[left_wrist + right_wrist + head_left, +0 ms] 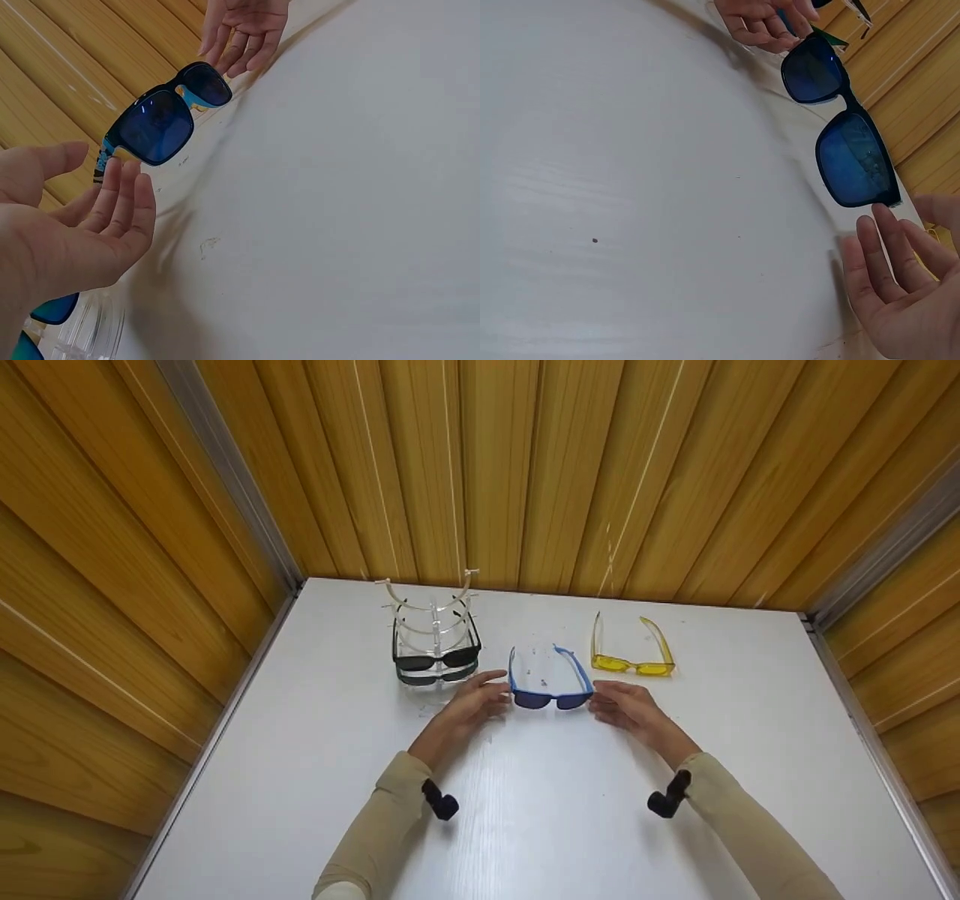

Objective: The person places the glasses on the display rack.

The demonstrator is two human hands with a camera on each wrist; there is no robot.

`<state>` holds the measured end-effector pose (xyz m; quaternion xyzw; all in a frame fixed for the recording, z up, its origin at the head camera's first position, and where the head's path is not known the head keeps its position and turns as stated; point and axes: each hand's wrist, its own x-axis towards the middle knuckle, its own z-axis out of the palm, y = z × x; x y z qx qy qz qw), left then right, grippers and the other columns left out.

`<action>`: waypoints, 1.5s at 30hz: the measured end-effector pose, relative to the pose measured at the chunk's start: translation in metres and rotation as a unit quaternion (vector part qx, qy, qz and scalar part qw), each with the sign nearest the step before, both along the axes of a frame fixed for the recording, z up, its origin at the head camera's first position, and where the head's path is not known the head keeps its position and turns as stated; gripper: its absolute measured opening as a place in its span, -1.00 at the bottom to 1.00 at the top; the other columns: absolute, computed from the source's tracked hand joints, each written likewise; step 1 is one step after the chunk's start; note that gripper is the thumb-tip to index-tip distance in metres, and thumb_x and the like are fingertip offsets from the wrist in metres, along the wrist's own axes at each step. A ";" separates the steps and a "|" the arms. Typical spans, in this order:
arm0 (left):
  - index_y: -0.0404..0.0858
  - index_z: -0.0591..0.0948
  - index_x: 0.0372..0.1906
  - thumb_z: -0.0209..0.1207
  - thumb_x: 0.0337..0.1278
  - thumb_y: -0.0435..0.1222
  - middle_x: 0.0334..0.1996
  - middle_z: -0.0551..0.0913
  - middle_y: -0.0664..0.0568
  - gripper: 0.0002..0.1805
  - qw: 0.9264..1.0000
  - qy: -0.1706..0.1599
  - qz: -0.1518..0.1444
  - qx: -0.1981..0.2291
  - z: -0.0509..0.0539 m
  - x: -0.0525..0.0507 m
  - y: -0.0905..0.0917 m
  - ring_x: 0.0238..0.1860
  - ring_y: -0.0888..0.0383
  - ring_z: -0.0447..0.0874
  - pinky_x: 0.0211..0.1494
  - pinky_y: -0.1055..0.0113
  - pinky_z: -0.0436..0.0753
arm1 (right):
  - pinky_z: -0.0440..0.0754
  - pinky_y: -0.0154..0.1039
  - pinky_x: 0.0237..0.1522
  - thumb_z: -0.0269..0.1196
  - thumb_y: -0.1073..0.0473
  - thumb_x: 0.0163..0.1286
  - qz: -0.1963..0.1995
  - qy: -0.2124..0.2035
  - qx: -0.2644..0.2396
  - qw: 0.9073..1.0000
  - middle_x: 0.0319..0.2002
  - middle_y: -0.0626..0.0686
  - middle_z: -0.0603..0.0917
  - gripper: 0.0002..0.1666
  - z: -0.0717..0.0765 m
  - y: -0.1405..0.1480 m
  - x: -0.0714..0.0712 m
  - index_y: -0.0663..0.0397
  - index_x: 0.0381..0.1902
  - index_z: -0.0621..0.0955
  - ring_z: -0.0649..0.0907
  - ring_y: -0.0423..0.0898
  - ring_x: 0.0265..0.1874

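Note:
Blue-framed sunglasses with dark lenses stand between the two hands, their arms unfolded toward the back. My left hand is at the left hinge; in the left wrist view its loosely bent fingers meet the patterned arm of the sunglasses, the thumb apart from it. At the other end is my right hand. The right wrist view has its fingertips at the frame corner of the sunglasses, fingers slightly bent and spread. Whether either hand bears any weight is unclear.
Left of the hands stands a clear tiered rack bearing dark glasses, with another pair below. Yellow glasses lie at the right on the white table. Wood-patterned walls enclose the back and sides.

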<state>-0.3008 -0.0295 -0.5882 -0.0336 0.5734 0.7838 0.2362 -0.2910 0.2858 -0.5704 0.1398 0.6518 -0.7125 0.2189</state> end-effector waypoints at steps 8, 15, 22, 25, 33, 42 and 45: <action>-0.40 0.45 0.37 0.20 0.37 -0.38 -0.42 0.69 0.13 -0.48 1.000 0.000 0.010 -0.004 -0.002 0.001 0.003 -0.37 0.21 0.66 -0.27 0.35 0.63 | 0.78 -0.28 0.00 0.23 0.06 0.54 0.044 0.003 0.027 0.999 -0.23 -0.01 0.82 -0.32 -0.002 0.000 0.005 0.38 0.43 0.39 0.78 -0.14 -0.18; -0.43 0.49 0.33 0.23 0.34 -0.36 -0.43 0.70 0.17 -0.49 1.000 0.004 0.010 -0.019 -0.002 0.001 0.005 -0.34 0.22 0.67 -0.23 0.37 0.63 | 0.77 -0.26 0.04 0.22 0.05 0.55 0.061 0.010 0.022 0.998 -0.25 -0.04 0.80 -0.33 -0.004 0.001 0.010 0.43 0.39 0.41 0.77 -0.14 -0.18; -0.44 0.48 0.35 0.26 0.35 -0.36 -0.38 0.72 0.15 -0.47 1.000 -0.009 -0.001 -0.003 0.002 0.008 0.000 -0.23 0.15 0.67 -0.08 0.33 0.64 | 0.69 -0.18 0.24 0.23 0.04 0.54 0.065 -0.002 0.011 0.998 -0.17 -0.03 0.80 -0.34 -0.003 0.003 0.015 0.35 0.41 0.43 0.74 -0.12 -0.04; -0.45 0.45 0.38 0.25 0.35 -0.34 -0.35 0.74 0.14 -0.43 1.000 0.001 -0.018 0.003 0.002 0.011 -0.004 -0.16 0.11 0.67 -0.01 0.28 0.62 | 0.65 -0.10 0.30 0.24 0.06 0.53 0.059 -0.016 -0.025 0.998 -0.15 -0.01 0.79 -0.33 -0.001 0.003 0.017 0.34 0.43 0.41 0.74 -0.11 -0.01; -0.44 0.42 0.42 0.32 0.28 -0.36 -0.25 0.76 0.12 -0.35 0.998 -0.009 -0.044 0.032 0.005 0.019 -0.008 -0.09 0.15 0.68 0.28 0.16 0.57 | 0.58 0.05 0.36 0.22 0.10 0.55 0.058 -0.051 -0.094 0.993 -0.06 0.04 0.78 -0.31 0.004 0.007 0.025 0.28 0.49 0.33 0.74 -0.08 0.04; -0.45 0.44 0.38 0.28 0.27 -0.46 -0.21 0.75 0.06 -0.41 0.996 -0.022 -0.062 0.057 0.008 0.026 -0.017 -0.13 0.20 0.73 0.47 0.00 0.49 | 0.50 0.11 0.42 0.23 0.12 0.54 0.063 -0.079 -0.135 0.986 0.06 0.13 0.74 -0.49 0.012 0.004 0.038 0.17 0.37 0.50 0.72 -0.02 0.10; -0.47 0.40 0.40 0.27 0.28 -0.47 -0.18 0.75 0.04 -0.39 0.995 -0.019 -0.080 0.053 0.009 0.030 -0.025 -0.12 0.19 0.73 0.48 -0.02 0.50 | 0.50 0.11 0.43 0.23 0.11 0.53 0.071 -0.079 -0.133 0.985 0.06 0.13 0.74 -0.45 0.013 0.000 0.041 0.20 0.38 0.47 0.72 0.00 0.10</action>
